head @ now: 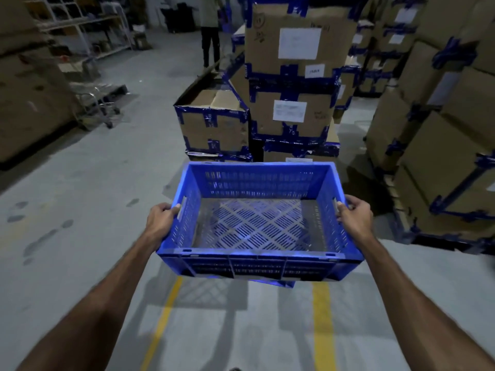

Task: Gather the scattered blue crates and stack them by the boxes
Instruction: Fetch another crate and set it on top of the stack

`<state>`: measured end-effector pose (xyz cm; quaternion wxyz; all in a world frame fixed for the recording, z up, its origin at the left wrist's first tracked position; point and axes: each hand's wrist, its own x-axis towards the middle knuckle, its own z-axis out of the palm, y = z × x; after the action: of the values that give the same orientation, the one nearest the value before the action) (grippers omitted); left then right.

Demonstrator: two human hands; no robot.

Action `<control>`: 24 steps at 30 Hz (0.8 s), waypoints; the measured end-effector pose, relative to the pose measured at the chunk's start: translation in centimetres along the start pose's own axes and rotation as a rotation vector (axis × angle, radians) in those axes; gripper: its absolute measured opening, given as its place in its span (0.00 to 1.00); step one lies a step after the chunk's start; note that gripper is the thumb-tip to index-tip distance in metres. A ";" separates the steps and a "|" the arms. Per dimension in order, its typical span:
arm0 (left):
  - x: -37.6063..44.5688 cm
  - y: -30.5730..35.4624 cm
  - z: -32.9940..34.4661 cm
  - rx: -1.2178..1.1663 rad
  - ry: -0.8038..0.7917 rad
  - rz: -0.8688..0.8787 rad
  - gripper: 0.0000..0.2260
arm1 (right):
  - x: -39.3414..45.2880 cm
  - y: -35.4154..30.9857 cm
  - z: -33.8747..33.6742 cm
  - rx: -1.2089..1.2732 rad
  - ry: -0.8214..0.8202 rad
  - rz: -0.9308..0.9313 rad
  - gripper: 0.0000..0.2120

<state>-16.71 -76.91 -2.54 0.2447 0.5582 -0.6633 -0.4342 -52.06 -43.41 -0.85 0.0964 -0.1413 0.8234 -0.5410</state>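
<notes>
Blue crate point(257, 223) held off the floor, centre frame, open side up, empty. Left hand point(160, 219) curled tight round the 9 o'clock handle slot, right hand point(355, 214) likewise at 3 o'clock. Taped cardboard boxes point(289, 84) stacked at 12 o'clock, just beyond the crate.

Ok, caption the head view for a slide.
Both hands, left hand and right hand, carry an empty blue crate toward taped cardboard boxes.

Grey concrete floor point(80, 183) with two yellow painted lines point(322, 330); a wheeled metal trolley point(97, 105) at left; metal shelving point(80, 25) in the far-left background; a standing person point(210, 30) in dark trousers beyond.
</notes>
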 end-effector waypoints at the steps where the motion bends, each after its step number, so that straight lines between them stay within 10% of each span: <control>1: 1.4 0.4 0.2 0.014 -0.018 0.007 0.13 | 0.5 0.1 0.6 0.000 0.025 0.012 0.13; 24: 17.4 4.8 7.1 0.064 -0.150 -0.018 0.16 | 10.9 0.5 7.0 -0.019 0.157 0.099 0.09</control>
<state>-29.46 -91.32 -4.80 0.1724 0.5378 -0.6882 -0.4554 -60.17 -52.89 -4.16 0.0568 -0.0583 0.8395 -0.5372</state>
